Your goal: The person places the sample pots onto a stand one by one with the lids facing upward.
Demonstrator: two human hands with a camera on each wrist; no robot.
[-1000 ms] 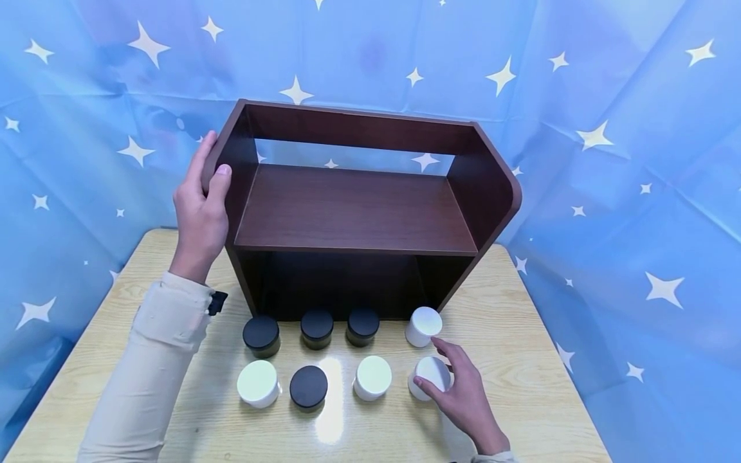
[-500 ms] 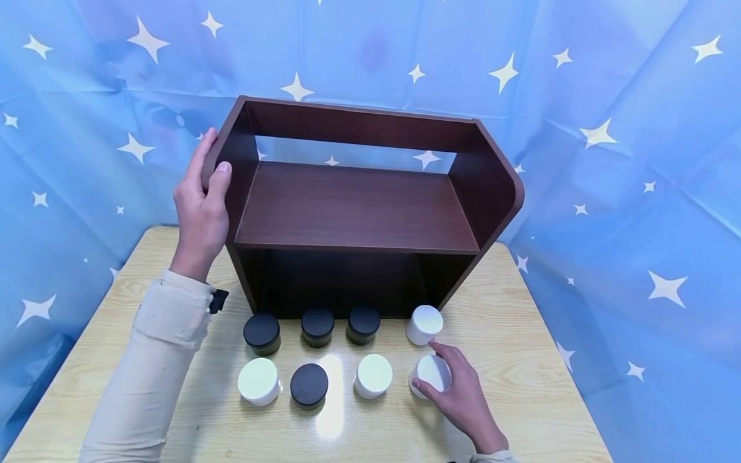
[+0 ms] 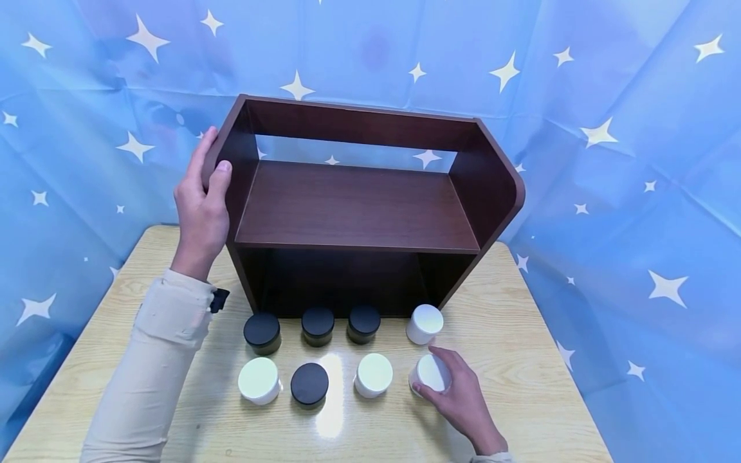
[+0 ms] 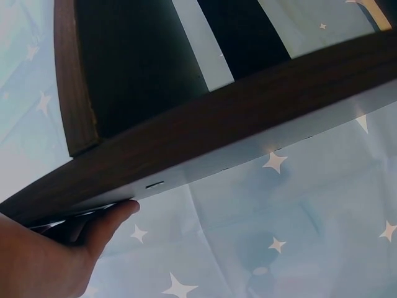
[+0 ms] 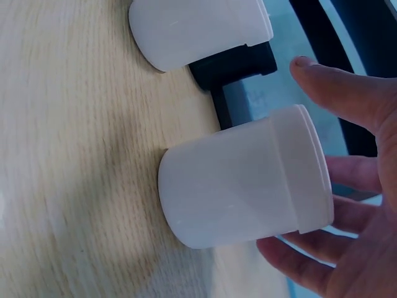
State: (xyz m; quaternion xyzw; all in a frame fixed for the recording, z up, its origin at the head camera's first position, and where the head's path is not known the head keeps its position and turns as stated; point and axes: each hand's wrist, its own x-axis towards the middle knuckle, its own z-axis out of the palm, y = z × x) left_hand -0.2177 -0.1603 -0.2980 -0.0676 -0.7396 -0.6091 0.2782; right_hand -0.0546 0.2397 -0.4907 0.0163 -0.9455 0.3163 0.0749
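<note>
My left hand point(image 3: 201, 209) holds the left side panel of a dark brown wooden shelf unit point(image 3: 356, 209), thumb on its inner face and fingers on the outside. In the left wrist view, my left hand point(image 4: 62, 257) lies against the panel point(image 4: 205, 133). At the front right of the table, my right hand point(image 3: 463, 399) reaches around a white lidded jar point(image 3: 432, 373). This jar point(image 5: 239, 180) stands upright on the table in the right wrist view. The thumb of my right hand point(image 5: 366, 205) is spread away from it, and the other fingers lie behind its lid.
Two white jars, a far-right one point(image 3: 424, 323) and a middle one point(image 3: 373, 375), stand near my right hand. Another white jar point(image 3: 258, 381) and several black jars point(image 3: 309, 384) stand in front of the shelf. Pale wooden table point(image 3: 521, 334); starry blue cloth point(image 3: 625, 128) hangs behind.
The forefinger of my right hand has drawn in slightly toward the white jar. My left hand keeps its hold on the shelf unit, and the jars stay in place.
</note>
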